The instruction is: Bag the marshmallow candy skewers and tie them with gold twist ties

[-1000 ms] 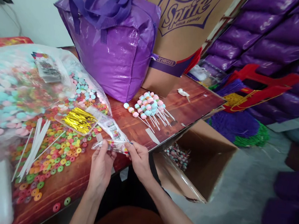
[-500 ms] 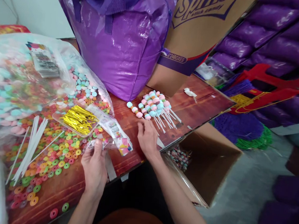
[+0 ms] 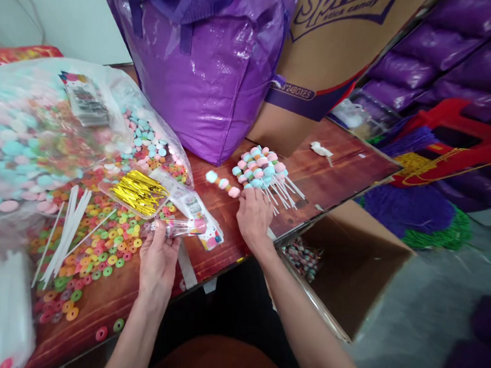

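My left hand (image 3: 160, 256) pinches a small clear printed plastic bag (image 3: 186, 226) between thumb and fingers, above the table's front part. In my right hand (image 3: 255, 216), closed fingers grip the stick end of a candy skewer (image 3: 223, 183) threaded with pink, blue and orange pieces; its stick is hidden by the hand. Just beyond that hand lies a pile of similar candy skewers (image 3: 259, 165), their white sticks pointing right. A tray of gold twist ties (image 3: 139, 191) and a stack of flat printed bags (image 3: 211, 232) lie near my left hand.
Loose ring candies (image 3: 113, 244) and white sticks (image 3: 68, 232) spread over the left of the table. Behind them lies a large clear bag of candies (image 3: 11, 137). A purple bag (image 3: 206, 90) and carton (image 3: 297, 120) stand behind. An open box (image 3: 350, 260) sits below the right edge.
My right hand has closed on one candy skewer and drawn it slightly away from the pile. The left hand still holds the clear bag, now lifted and more visible. The view has shifted a little.
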A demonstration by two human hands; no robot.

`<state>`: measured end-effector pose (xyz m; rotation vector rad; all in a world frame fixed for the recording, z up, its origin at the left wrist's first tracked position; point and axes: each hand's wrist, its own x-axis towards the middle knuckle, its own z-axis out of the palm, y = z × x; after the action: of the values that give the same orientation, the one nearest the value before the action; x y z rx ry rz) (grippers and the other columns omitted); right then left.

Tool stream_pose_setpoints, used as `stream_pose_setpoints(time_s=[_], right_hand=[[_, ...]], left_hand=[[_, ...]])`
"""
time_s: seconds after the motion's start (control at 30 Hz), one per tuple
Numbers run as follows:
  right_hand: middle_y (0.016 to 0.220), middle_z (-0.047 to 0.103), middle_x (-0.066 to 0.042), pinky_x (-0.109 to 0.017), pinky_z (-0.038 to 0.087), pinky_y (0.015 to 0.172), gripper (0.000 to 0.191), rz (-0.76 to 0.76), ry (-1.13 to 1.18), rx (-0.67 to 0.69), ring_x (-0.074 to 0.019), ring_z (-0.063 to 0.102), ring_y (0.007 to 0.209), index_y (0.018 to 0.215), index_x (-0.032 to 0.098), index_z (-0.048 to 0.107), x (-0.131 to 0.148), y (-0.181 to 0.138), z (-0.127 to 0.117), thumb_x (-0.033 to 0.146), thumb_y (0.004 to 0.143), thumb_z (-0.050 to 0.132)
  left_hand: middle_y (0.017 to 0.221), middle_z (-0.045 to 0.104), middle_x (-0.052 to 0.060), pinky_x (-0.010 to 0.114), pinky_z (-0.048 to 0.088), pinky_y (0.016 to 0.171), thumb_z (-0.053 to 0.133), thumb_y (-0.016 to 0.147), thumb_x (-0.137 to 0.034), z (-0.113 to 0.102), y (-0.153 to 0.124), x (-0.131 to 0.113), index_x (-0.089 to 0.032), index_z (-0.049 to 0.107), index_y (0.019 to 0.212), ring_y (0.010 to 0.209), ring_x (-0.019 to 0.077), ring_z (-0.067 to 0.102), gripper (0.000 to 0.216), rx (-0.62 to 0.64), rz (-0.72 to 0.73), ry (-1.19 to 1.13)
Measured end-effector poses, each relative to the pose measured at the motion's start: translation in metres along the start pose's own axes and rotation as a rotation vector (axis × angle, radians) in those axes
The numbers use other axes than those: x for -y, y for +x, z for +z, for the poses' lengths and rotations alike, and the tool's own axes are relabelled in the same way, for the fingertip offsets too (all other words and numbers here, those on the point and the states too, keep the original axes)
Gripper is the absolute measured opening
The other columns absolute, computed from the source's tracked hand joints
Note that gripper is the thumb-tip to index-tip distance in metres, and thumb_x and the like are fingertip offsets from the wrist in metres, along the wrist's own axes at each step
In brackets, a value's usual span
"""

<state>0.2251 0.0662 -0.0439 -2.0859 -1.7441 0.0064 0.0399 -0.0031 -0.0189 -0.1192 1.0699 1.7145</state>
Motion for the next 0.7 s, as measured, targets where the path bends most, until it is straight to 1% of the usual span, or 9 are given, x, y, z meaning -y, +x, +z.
stream_pose_setpoints(time_s=[0.07, 0.1, 0.17, 0.2, 0.27, 0.33, 0.43, 0.57, 0.7], right_hand=[[0.096, 0.067, -0.009, -0.037, 0.038, 0.085, 0.014, -0.012, 0.213, -0.042, -0.0251, 0.056, 0.094, 0.089, 0.017, 0.064, -0.005, -0.018, -0.010, 0.020, 0.096, 0.051], [0.091, 0.066, -0.006, -0.036, 0.039, 0.083, 0.014, -0.015, 0.363, -0.041, -0.0232, 0.056, 0.089, 0.086, 0.018, 0.063, -0.007, -0.028, -0.016, 0.022, 0.095, 0.053], [0.081, 0.062, -0.001, -0.030, 0.042, 0.074, 0.015, 0.007, 0.677, 0.011, -0.0183, 0.055, 0.077, 0.083, 0.020, 0.060, -0.013, -0.050, -0.026, 0.026, 0.094, 0.054], [0.077, 0.059, 0.000, -0.028, 0.041, 0.069, 0.015, 0.027, 0.792, 0.059, -0.0166, 0.053, 0.071, 0.082, 0.020, 0.060, -0.014, -0.061, -0.031, 0.028, 0.094, 0.055], [0.073, 0.055, 0.002, -0.027, 0.040, 0.064, 0.017, 0.046, 0.916, 0.135, -0.0148, 0.050, 0.066, 0.082, 0.020, 0.060, -0.017, -0.080, -0.041, 0.030, 0.094, 0.055], [0.073, 0.055, 0.001, -0.026, 0.040, 0.064, 0.017, 0.037, 0.950, 0.163, -0.0147, 0.051, 0.067, 0.081, 0.020, 0.061, -0.017, -0.095, -0.050, 0.030, 0.094, 0.056], [0.075, 0.057, 0.000, -0.027, 0.042, 0.067, 0.018, 0.012, 0.961, 0.161, -0.0156, 0.053, 0.071, 0.080, 0.021, 0.062, -0.018, -0.106, -0.061, 0.029, 0.095, 0.056], [0.078, 0.061, -0.001, -0.028, 0.044, 0.068, 0.017, -0.054, 0.936, 0.157, -0.0167, 0.057, 0.073, 0.081, 0.021, 0.064, -0.022, -0.110, -0.068, 0.027, 0.095, 0.056], [0.078, 0.062, -0.002, -0.028, 0.045, 0.068, 0.017, -0.130, 0.852, 0.132, -0.0166, 0.058, 0.072, 0.081, 0.021, 0.064, -0.029, -0.111, -0.070, 0.025, 0.096, 0.056]], left_hand=[[0.079, 0.071, -0.003, 0.024, 0.052, 0.074, 0.083, 0.075, -0.021, -0.003, 0.001, -0.001, -0.017, 0.066, 0.081, 0.074, 0.0088, 0.067, 0.019, 0.025, 0.037, 0.002], [0.079, 0.071, -0.003, 0.024, 0.052, 0.074, 0.083, 0.075, -0.024, -0.004, 0.002, -0.001, -0.017, 0.066, 0.082, 0.074, 0.0091, 0.067, 0.020, 0.042, 0.056, 0.006], [0.081, 0.072, -0.002, 0.025, 0.051, 0.075, 0.083, 0.075, -0.030, -0.007, 0.004, -0.001, -0.018, 0.066, 0.085, 0.075, 0.0099, 0.067, 0.023, 0.067, 0.084, 0.017], [0.081, 0.072, -0.002, 0.026, 0.051, 0.075, 0.083, 0.075, -0.032, -0.008, 0.005, -0.001, -0.018, 0.066, 0.086, 0.075, 0.0104, 0.067, 0.025, 0.070, 0.089, 0.020], [0.081, 0.072, -0.001, 0.028, 0.052, 0.076, 0.083, 0.074, -0.034, -0.008, 0.008, 0.000, -0.018, 0.067, 0.088, 0.075, 0.0109, 0.067, 0.026, 0.066, 0.091, 0.020], [0.081, 0.072, -0.001, 0.028, 0.051, 0.078, 0.083, 0.074, -0.034, -0.008, 0.009, 0.000, -0.018, 0.067, 0.087, 0.076, 0.0109, 0.067, 0.027, 0.066, 0.094, 0.021], [0.079, 0.071, -0.002, 0.027, 0.051, 0.077, 0.083, 0.074, -0.036, -0.008, 0.009, 0.000, -0.018, 0.066, 0.085, 0.075, 0.0106, 0.067, 0.027, 0.072, 0.118, 0.039], [0.079, 0.071, -0.001, 0.027, 0.051, 0.076, 0.081, 0.075, -0.039, -0.007, 0.006, 0.000, -0.018, 0.067, 0.085, 0.074, 0.0117, 0.068, 0.027, 0.095, 0.127, 0.053], [0.082, 0.072, 0.000, 0.029, 0.052, 0.077, 0.081, 0.075, -0.042, -0.007, 0.005, 0.000, -0.018, 0.067, 0.085, 0.078, 0.0134, 0.069, 0.029, 0.145, 0.126, 0.053]])
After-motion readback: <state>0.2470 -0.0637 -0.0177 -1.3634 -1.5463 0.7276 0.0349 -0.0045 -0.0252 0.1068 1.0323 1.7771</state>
